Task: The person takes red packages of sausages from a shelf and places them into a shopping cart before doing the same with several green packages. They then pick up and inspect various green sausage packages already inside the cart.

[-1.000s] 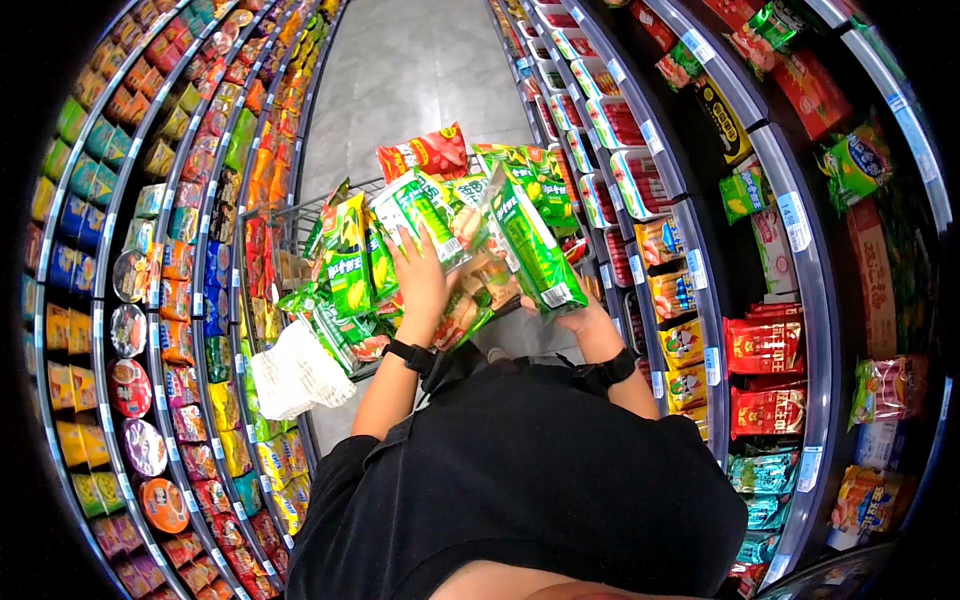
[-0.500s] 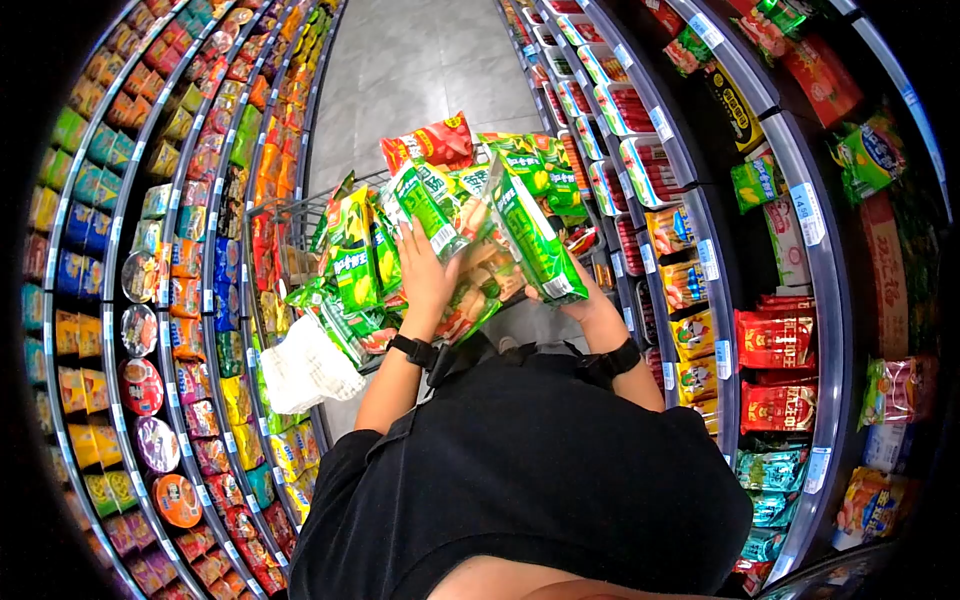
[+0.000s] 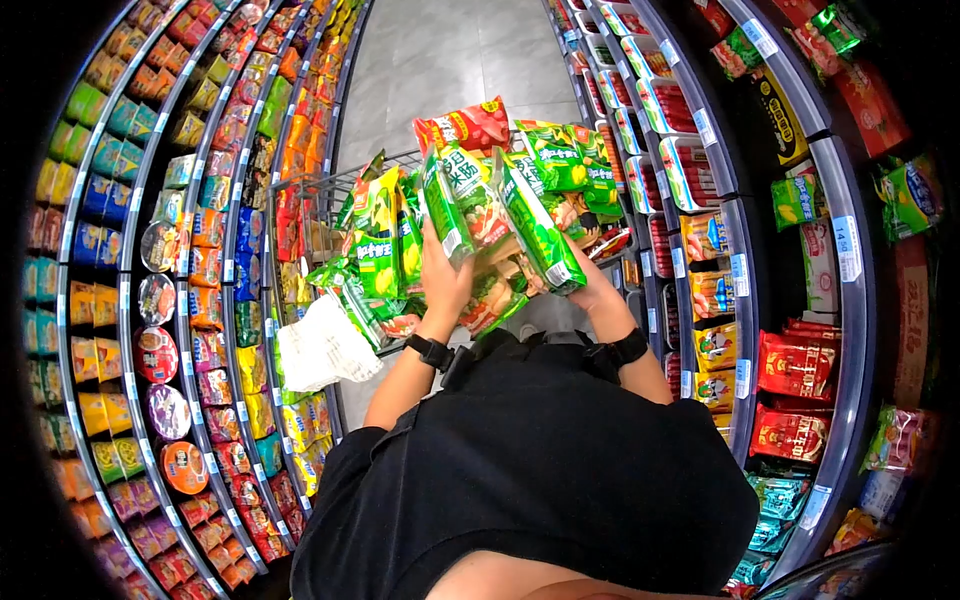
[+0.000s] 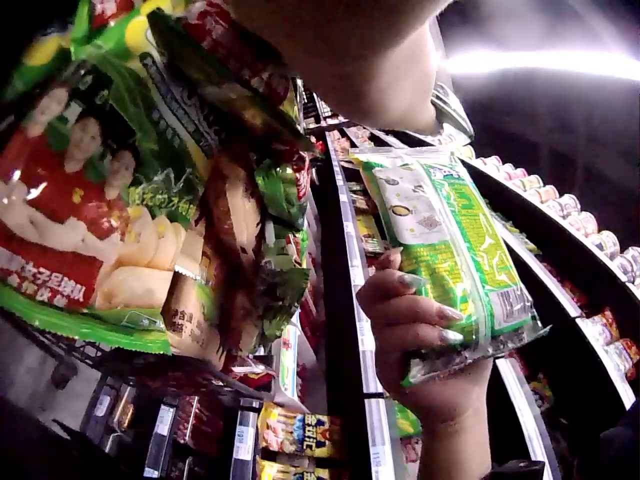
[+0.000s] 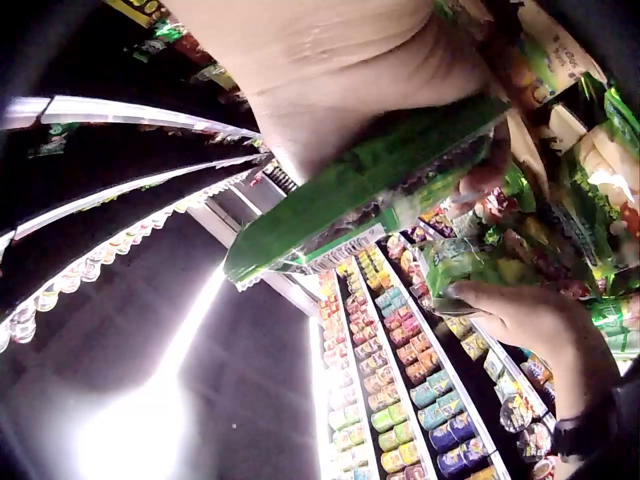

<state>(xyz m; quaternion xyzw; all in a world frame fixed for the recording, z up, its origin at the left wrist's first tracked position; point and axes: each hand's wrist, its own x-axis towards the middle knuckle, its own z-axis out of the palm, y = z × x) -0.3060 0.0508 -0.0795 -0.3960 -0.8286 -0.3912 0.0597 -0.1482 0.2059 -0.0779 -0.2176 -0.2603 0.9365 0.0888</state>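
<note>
In the head view my left hand [image 3: 447, 280] grips a green snack pack [image 3: 450, 205] low on its left side, with the pack tilted on edge. My right hand [image 3: 597, 290] holds a second green pack [image 3: 540, 225] by its lower end. That hand's fingers [image 4: 410, 312] curl round the pack in the left wrist view. Seen from the right wrist, the left thumb [image 5: 475, 296] lies over a green wrapper. Both packs are above a heap of green bags with food pictures, where a yellow-green bag [image 3: 378, 245] stands at left.
The heap fills a wire shopping cart [image 3: 290, 200], with a red bag [image 3: 462, 127] at its far end. A white crumpled cloth [image 3: 325, 345] hangs at the near left corner. Stocked shelves [image 3: 130, 300] run along both sides, and grey floor [image 3: 455, 60] stretches ahead.
My left hand has gone from lying over its pack to gripping the pack's lower side, and that pack now stands more on edge. The right hand keeps its pack. The whole view has shifted.
</note>
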